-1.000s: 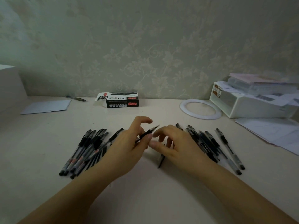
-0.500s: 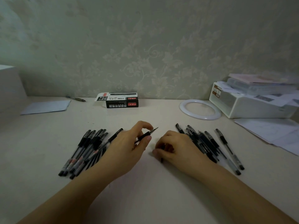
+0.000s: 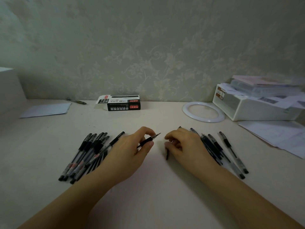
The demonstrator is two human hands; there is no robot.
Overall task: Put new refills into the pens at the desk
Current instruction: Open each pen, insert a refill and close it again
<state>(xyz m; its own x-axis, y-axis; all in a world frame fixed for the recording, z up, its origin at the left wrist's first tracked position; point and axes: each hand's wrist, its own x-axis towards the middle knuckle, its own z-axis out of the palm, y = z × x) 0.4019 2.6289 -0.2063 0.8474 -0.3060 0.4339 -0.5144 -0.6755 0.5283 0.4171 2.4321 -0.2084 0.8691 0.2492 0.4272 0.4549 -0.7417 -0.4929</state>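
My left hand [image 3: 130, 154] pinches a black pen [image 3: 148, 140] between thumb and forefinger, its metal tip pointing up and right. My right hand [image 3: 183, 146] is curled on the desk just right of that tip, its fingers closed over a thin black piece [image 3: 167, 154] that sticks out below them; what the piece is I cannot tell. A pile of black pens [image 3: 87, 154] lies left of my left hand. A second group of black pens [image 3: 219, 149] lies fanned out beside my right hand.
A black and white refill box [image 3: 122, 103] lies at the back by the wall. A white ring [image 3: 203, 112] and a white bin with papers [image 3: 247, 106] are at the back right, loose sheets [image 3: 283, 138] in front of them. A paper [image 3: 46, 109] and a lone pen [image 3: 76, 101] sit back left.
My right hand drew away from the pen tip to the right and came down onto the desk, closing over the black piece. My left hand kept the pen nearly still.
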